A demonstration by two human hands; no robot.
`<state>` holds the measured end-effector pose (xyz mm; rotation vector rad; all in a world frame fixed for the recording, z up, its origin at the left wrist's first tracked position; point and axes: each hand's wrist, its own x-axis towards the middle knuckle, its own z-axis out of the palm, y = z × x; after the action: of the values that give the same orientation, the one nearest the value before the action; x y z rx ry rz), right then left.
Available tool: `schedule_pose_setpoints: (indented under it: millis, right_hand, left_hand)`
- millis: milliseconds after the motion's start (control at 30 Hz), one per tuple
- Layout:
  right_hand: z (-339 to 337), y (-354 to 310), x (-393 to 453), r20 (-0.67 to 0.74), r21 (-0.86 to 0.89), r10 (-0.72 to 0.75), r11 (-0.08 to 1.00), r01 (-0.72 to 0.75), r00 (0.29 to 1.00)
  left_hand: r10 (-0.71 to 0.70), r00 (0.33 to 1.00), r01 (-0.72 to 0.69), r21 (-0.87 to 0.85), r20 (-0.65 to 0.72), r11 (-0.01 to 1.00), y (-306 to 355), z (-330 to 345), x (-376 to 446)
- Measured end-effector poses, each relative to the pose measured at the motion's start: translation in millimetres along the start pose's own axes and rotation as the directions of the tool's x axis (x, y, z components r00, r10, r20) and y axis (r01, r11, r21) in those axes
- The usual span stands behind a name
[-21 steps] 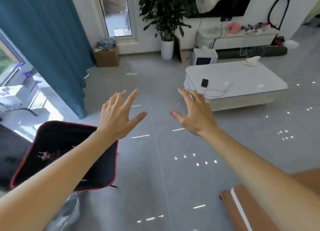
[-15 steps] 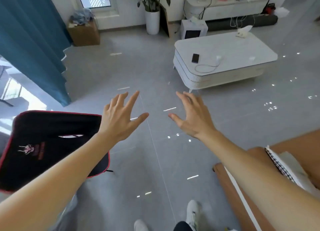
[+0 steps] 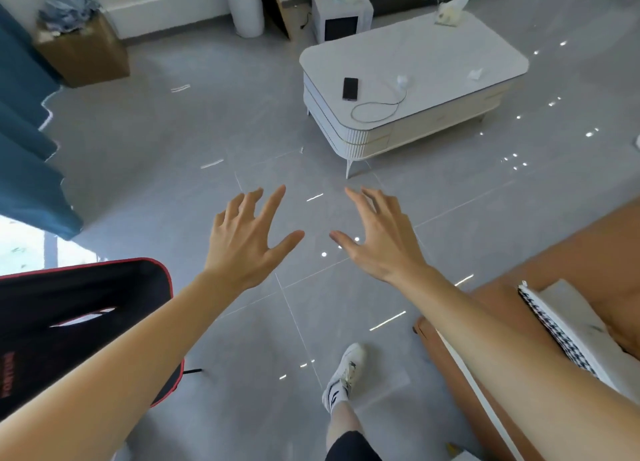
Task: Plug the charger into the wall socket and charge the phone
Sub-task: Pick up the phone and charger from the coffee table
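Observation:
A black phone [image 3: 350, 88] lies face up near the left end of a white coffee table [image 3: 450, 52]. To its right sits a white charger block [image 3: 401, 81], its white cable [image 3: 375, 109] looped toward the table's front edge. My left hand [image 3: 247, 241] and my right hand [image 3: 377, 241] hover side by side over the grey floor, well short of the table. Both have fingers spread and hold nothing. No wall socket shows in this view.
A black chair back with red trim [image 3: 76, 318] stands at lower left. A brown sofa [image 3: 571, 253] with a white cushion [image 3: 568, 325] is at lower right. A blue curtain [image 3: 24, 149], cardboard box [image 3: 83, 50], white planter [image 3: 247, 5] and small white cabinet [image 3: 341, 15] line the far side.
The view has tipped downward and moved closer to the coffee table. My foot in a white shoe has come into view. Both hands stay spread and empty.

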<state>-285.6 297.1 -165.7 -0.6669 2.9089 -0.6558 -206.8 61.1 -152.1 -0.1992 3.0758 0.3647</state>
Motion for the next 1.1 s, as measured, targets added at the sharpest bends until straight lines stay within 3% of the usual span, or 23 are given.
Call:
schedule_pose_setpoints:
  millis: [333,567,800,1100]
  right_hand:
    - [-12.9,107.8,158.5,0.076,-0.075,-0.004,0.997,0.010,0.997]
    - [-8.8,157.3,271.5,0.077,0.043,0.070,0.996,-0.074,0.995]
    - [32.7,214.9,435.0,0.067,0.095,0.126,0.987,-0.132,0.990]
    - [91.1,325.2,647.4,0.127,0.105,0.318,0.938,-0.331,0.940]
  left_hand:
    - [-0.013,0.995,0.014,-0.008,0.094,1.000,51.4,36.4,194.5]
    - [-0.012,0.992,0.015,-0.024,0.125,1.000,53.8,58.2,329.1]
    - [0.024,0.992,-0.021,-0.031,0.127,0.999,35.3,98.7,523.8]
    - [0.015,0.973,-0.002,-0.055,0.231,0.998,3.6,172.3,783.4]
